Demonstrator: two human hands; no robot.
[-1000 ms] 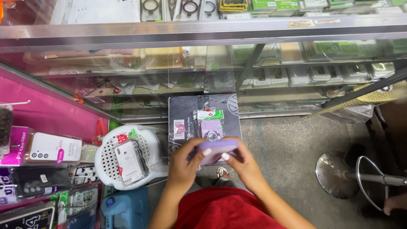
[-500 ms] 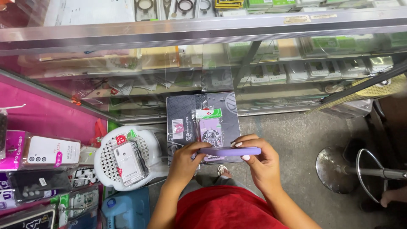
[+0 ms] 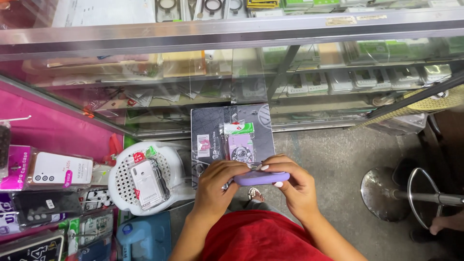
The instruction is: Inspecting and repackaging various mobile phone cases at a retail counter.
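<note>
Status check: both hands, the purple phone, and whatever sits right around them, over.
Left hand and right hand both gripping purple phone, held edge-on. Black box with packaged accessory just beyond. White stool to the left.

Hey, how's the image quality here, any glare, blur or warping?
Head view: reflections streak the glass display case, hazing the goods inside; the metal counter edge tilts and bows, suggesting a wide lens; both hands, left and right, and the lilac phone case look sharp; light is even.
</note>
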